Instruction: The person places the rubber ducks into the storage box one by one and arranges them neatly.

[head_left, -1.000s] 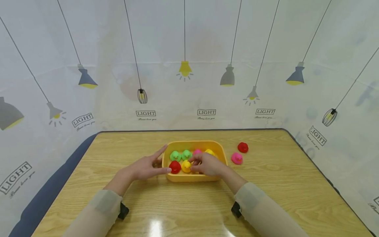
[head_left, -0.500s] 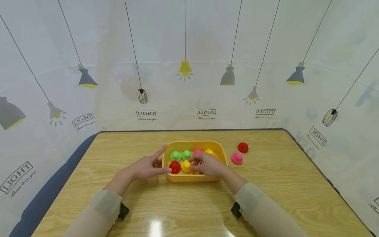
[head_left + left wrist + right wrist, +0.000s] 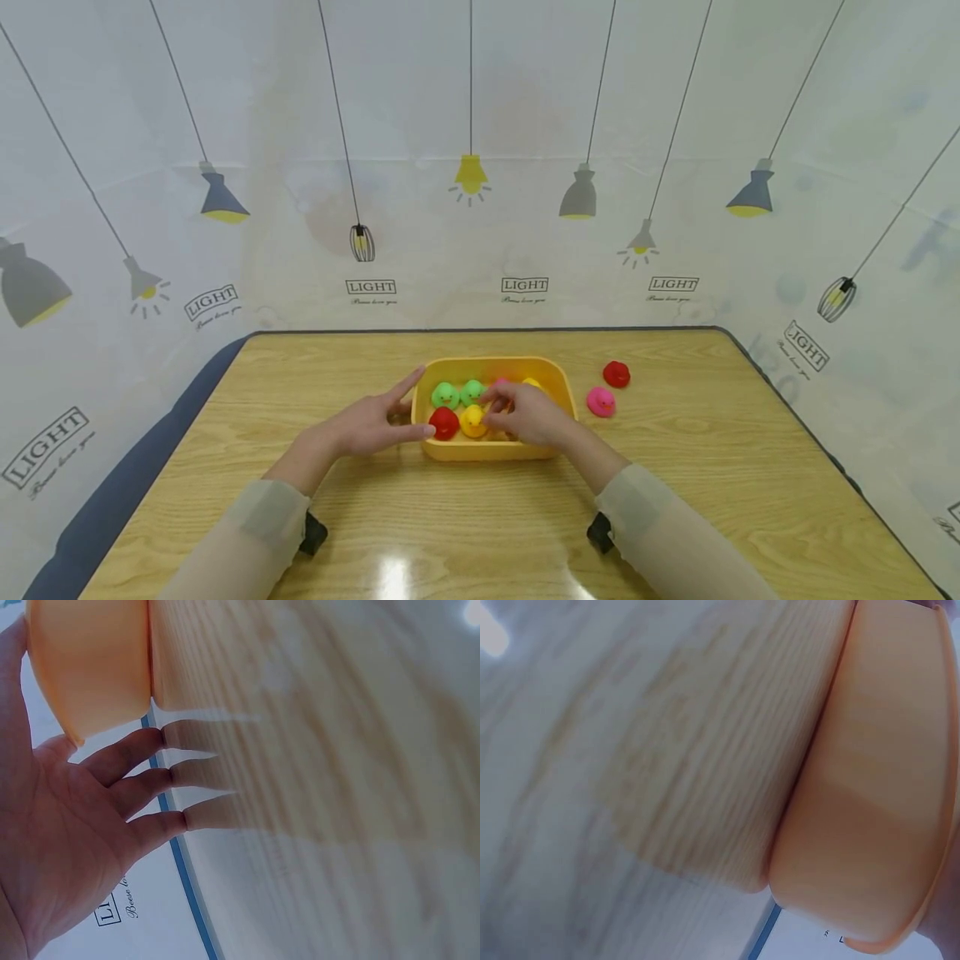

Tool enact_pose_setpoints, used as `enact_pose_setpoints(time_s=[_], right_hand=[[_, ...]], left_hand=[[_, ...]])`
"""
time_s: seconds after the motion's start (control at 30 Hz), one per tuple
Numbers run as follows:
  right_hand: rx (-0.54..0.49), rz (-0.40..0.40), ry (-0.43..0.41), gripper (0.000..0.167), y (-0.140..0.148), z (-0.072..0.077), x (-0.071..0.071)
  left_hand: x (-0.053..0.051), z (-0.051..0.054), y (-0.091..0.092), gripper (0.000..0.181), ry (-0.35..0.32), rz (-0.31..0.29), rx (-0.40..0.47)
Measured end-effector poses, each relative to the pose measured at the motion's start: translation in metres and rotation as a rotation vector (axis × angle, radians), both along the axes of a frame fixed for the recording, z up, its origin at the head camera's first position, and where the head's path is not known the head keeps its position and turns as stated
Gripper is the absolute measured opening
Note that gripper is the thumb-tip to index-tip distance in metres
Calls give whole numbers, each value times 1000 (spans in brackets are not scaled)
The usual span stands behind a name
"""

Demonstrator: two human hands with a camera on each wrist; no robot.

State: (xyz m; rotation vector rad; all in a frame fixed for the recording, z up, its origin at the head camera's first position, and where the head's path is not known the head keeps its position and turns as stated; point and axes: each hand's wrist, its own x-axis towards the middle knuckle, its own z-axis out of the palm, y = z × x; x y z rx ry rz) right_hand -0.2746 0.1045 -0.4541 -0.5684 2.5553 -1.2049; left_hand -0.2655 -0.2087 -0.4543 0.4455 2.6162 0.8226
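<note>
A yellow plastic box [image 3: 487, 452] holds several rubber ducks. My left hand [image 3: 367, 425] rests against the box's left end, fingers spread, its thumb by the front left corner beside a red duck [image 3: 444, 423]. The left wrist view shows its lower fingers straight and touching nothing. Inside the box, my right hand [image 3: 528, 412] is at the right side of a yellow duck [image 3: 472, 422], thumb and index finger parted. Two green ducks [image 3: 446, 396] stand in the back row. My right hand partly covers a pink duck [image 3: 501, 384] and another yellow duck [image 3: 532, 382].
Right of the box, a pink duck [image 3: 601, 402] and a red duck [image 3: 617, 374] lie on the wooden table [image 3: 465, 525]. Behind the table hangs a pale cloth [image 3: 420, 183] printed with lamps. In the right wrist view the box wall [image 3: 862, 780] blocks most of the hand.
My right hand's index finger has lifted slightly and parted from the thumb by the yellow duck. The left hand, the box and the ducks stay where they were.
</note>
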Motion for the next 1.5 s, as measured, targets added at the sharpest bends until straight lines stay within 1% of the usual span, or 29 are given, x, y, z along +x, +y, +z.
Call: enact_pose_setpoints(time_s=[0.2, 0.37, 0.47, 0.63, 0.8, 0.9, 1.07, 1.3, 1.4, 1.5], right_hand=[[7, -3, 52, 27, 4, 4, 3], [11, 18, 82, 29, 14, 13, 7], [27, 20, 101, 30, 26, 21, 12], [66, -10, 129, 31, 53, 34, 18], [67, -31, 160, 31, 82, 40, 23], [87, -49, 183, 30, 100, 41, 27], [108, -71, 181, 31, 127, 40, 31], [128, -101, 172, 33, 160, 31, 34], [128, -108, 170, 33, 172, 26, 33], [136, -118, 166, 33, 184, 23, 32]], left_hand=[[-1, -1, 0, 102, 1, -2, -10], [-1, -2, 1, 103, -3, -3, -9], [-1, -2, 0, 105, -2, -9, -6], [-1, 0, 0, 105, 1, -9, -12], [-2, -1, 0, 105, -3, -2, -11], [-2, -1, 0, 105, -6, 0, -8], [-2, -2, 0, 104, -7, 3, -4], [-1, -1, -1, 106, -11, -1, -8], [-1, 0, 0, 106, -14, 4, -9], [-1, 1, 0, 106, -11, -3, -8]])
